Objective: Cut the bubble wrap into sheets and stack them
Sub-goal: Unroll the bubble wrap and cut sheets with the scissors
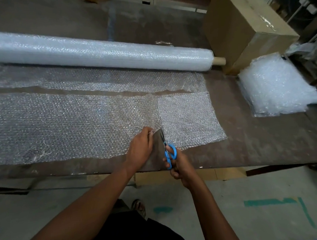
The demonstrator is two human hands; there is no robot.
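Left hand (140,148): mine, fingers curled, pinching the cut edge of the bubble wrap strip (64,124) and lifting it a bit right next to the blades.
Right hand (179,168): wrapped through the blue handles of the scissors (168,153), blades pointing away from me into the near edge of the strip.
Strip: lying flat across the counter (259,146), running off to the left, cut only just started at the near edge.
Roll (96,51): big one, sitting across the back of the counter behind the strip, cardboard core poking out on the right end.
Stack of sheets (277,87): on the right side of the counter, just beside a cardboard box (241,26).
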